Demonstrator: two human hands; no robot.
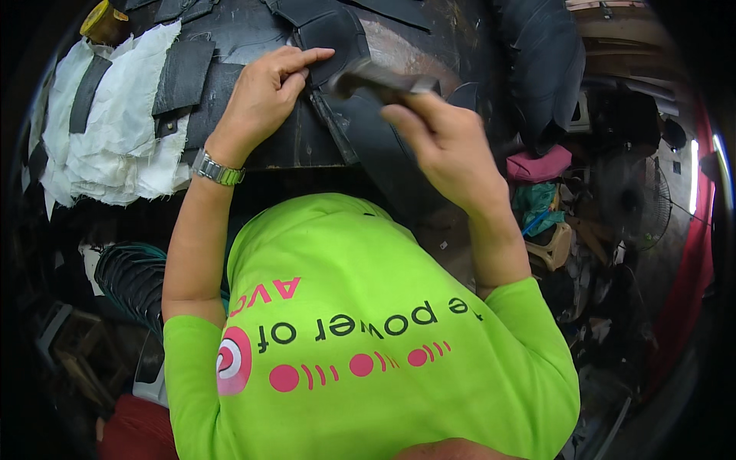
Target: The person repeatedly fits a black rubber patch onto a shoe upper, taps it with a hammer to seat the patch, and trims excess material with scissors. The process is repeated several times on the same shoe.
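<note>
My right hand [452, 146] is closed round a hammer [383, 79], raised over the work table. The hammer's head is smeared by motion. A black leather-like piece [331, 34] lies beneath it, and a long dark strip of the same kind hangs over the table's near edge. At the left side of this piece is my left hand [264, 92], its index finger stretched across the surface. The thumb and the other fingers are bent together by the piece's edge; what lies under them is partly hidden. A metal watch [218, 169] circles my left wrist.
White cloth pieces [115, 123] with black patches cover the table's left side. A yellow tub [103, 23] stands at the far left corner. Black sheets [540, 69] hang at the right. Beyond them are a pink bundle [539, 163] and a standing fan [648, 203].
</note>
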